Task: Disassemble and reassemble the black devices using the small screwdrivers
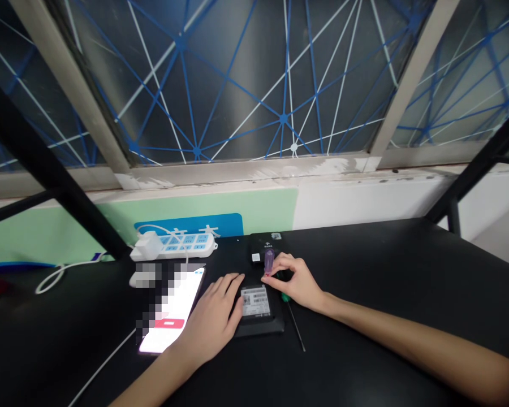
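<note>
Right hand pinches purple tool handle between thumb and fingers, roughly upright at far right corner of black device, flat on bench. Left hand lies along device's left edge, fingers loosely extended, thumb apart. Handle probably light, stiff, slick; grip mid-barrel. Device likely rigid; hold edges.

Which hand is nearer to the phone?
Left. The left hand is at the phone's right edge; the right hand is farther off, across the labelled device, pinching a purple handle.
</note>
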The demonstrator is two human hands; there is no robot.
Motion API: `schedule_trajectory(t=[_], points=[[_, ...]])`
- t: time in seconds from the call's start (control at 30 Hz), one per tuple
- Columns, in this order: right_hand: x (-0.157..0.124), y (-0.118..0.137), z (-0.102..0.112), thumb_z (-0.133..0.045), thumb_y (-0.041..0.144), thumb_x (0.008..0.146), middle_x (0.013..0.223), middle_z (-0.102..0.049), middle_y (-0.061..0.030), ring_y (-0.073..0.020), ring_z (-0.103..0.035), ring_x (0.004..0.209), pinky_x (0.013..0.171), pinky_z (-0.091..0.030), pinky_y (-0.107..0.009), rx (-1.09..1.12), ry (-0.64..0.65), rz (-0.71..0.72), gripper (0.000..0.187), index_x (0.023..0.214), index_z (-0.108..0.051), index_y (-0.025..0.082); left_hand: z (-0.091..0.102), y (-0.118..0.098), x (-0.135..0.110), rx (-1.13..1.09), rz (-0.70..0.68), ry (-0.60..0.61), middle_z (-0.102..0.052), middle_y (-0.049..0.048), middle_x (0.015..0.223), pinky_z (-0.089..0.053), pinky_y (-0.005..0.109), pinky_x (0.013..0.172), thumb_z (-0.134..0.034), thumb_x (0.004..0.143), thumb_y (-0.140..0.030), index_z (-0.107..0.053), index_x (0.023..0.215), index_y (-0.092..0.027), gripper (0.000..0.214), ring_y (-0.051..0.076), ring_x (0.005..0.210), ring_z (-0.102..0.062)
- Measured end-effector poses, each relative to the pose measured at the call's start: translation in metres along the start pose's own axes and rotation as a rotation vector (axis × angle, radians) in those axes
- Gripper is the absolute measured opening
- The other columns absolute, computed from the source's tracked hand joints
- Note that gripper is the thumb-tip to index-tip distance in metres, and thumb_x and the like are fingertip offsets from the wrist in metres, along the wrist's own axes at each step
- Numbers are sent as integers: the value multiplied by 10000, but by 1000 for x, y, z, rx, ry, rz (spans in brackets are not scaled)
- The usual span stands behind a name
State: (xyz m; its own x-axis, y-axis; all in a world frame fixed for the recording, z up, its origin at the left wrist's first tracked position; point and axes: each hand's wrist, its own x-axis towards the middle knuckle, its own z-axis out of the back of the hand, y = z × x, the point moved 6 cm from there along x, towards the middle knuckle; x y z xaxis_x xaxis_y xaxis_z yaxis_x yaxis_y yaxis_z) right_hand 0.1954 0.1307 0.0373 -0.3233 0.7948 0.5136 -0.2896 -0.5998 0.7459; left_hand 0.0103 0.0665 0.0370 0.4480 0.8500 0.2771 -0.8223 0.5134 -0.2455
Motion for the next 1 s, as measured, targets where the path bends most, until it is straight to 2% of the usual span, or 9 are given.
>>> schedule_trajectory(t=[0.57,1.0], points=[[-1,6,0,-678,256,860,822,-704,-32,-200,-631,810,781,-474,-355,-3,18,49,70,807,-676,211,-1,1,0,1,-3,-10,-524,85,1381,-431,452,1050,-366,1018,-314,-418,1414,-229,408,273,1260,-502],[-1,2,-1,-756,244,803,813,-723,-21,-207,-642,813,789,-460,-352,-21,26,28,88,800,-673,213,-1,0,0,2,12,28,-513,92,1380,-426,457,1050,-357,1024,-300,-407,1415,-216,403,271,1253,-496]])
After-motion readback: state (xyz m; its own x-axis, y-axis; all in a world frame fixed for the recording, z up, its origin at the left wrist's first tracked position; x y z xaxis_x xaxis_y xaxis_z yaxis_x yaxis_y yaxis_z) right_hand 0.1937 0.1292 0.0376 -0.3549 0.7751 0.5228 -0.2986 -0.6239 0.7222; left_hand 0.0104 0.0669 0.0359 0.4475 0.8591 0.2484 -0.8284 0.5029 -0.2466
